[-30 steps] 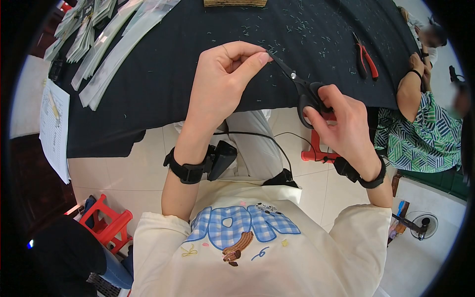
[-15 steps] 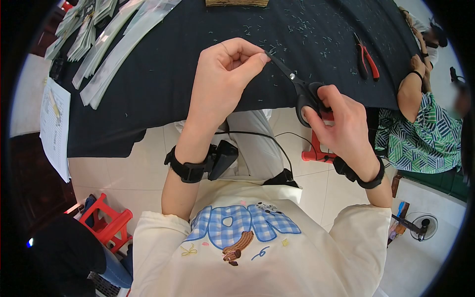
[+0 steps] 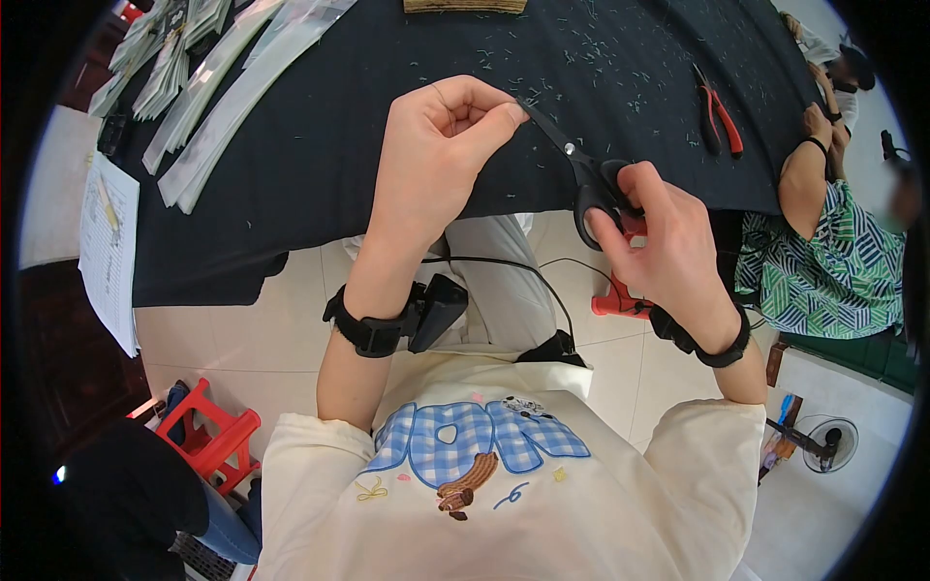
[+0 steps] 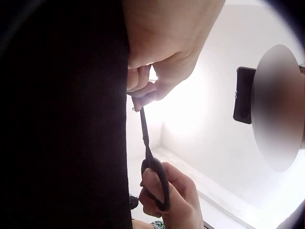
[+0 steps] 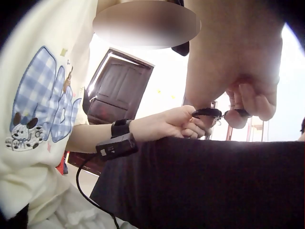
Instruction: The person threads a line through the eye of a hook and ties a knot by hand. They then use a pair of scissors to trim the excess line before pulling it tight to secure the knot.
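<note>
In the head view my left hand (image 3: 431,160) is over the near part of the black-covered table (image 3: 320,116), thumb and index finger pinched together. A tiny thin dark piece (image 4: 135,109) shows at those fingertips in the left wrist view; I cannot tell its kind. My right hand (image 3: 668,237) grips black-handled scissors (image 3: 569,148), thumb and fingers through the loops. Their narrow blades point up and left, tips right at the left fingertips. The blades look nearly together. In the right wrist view both hands overlap around the scissors' handles (image 5: 206,113).
Small green snippets (image 3: 630,82) lie scattered over the cloth. Red-and-black pliers (image 3: 722,121) rest at the right. Long clear plastic sleeves (image 3: 232,116) and bundled strips (image 3: 160,87) are at the left, near printed paper (image 3: 107,242). A brown wooden block (image 3: 465,5) sits at the far edge.
The right hand and scissor handles have shifted slightly left, and the blades' tips stay at the left fingertips. The left hand has barely moved.
</note>
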Demonstrator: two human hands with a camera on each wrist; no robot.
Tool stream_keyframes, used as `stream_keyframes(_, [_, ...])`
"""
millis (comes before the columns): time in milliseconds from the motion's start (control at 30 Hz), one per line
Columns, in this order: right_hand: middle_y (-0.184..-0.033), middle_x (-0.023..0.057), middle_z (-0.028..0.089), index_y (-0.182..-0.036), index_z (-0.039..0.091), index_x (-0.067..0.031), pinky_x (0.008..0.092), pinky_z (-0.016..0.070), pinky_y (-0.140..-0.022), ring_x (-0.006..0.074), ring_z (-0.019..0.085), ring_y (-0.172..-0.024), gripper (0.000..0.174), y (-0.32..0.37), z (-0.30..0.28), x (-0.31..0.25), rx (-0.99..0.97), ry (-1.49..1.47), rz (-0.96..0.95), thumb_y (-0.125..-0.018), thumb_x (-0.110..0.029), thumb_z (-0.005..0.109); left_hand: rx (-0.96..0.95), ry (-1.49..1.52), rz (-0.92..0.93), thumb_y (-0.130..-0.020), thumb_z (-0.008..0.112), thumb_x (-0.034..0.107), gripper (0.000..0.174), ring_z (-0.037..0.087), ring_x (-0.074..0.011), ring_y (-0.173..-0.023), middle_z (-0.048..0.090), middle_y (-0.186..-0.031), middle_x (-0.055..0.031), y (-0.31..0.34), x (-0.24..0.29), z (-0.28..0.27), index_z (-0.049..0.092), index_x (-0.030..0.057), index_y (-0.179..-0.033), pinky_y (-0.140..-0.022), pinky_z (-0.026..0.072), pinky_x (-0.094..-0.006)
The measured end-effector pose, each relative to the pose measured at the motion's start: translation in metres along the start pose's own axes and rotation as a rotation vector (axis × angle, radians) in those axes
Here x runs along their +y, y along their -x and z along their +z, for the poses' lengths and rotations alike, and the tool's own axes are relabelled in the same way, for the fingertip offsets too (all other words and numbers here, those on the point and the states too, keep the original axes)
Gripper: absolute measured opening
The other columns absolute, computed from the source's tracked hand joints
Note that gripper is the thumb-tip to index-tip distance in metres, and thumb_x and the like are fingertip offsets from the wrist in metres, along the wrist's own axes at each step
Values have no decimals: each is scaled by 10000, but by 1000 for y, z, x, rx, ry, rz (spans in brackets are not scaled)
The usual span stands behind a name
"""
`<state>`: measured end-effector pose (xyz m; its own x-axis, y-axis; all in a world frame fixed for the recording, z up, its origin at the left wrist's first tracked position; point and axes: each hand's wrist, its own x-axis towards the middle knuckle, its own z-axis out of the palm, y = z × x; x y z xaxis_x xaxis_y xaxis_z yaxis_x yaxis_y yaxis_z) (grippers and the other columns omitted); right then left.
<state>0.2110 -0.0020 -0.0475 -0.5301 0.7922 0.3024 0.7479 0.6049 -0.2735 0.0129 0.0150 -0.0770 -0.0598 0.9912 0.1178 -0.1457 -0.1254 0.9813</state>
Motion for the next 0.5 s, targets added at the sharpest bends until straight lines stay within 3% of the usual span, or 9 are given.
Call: stream_keyframes(500, [-516, 66, 458, -774, 456, -37, 312, 396, -440, 226, 497, -462, 247, 3, 1, 0, -29, -78, 18, -715, -146, 669, 11, -28, -4, -775, 602, 83, 85, 291, -1, -457, 460, -561, 57, 1, 0, 1, 624, 1, -784, -416, 175, -181])
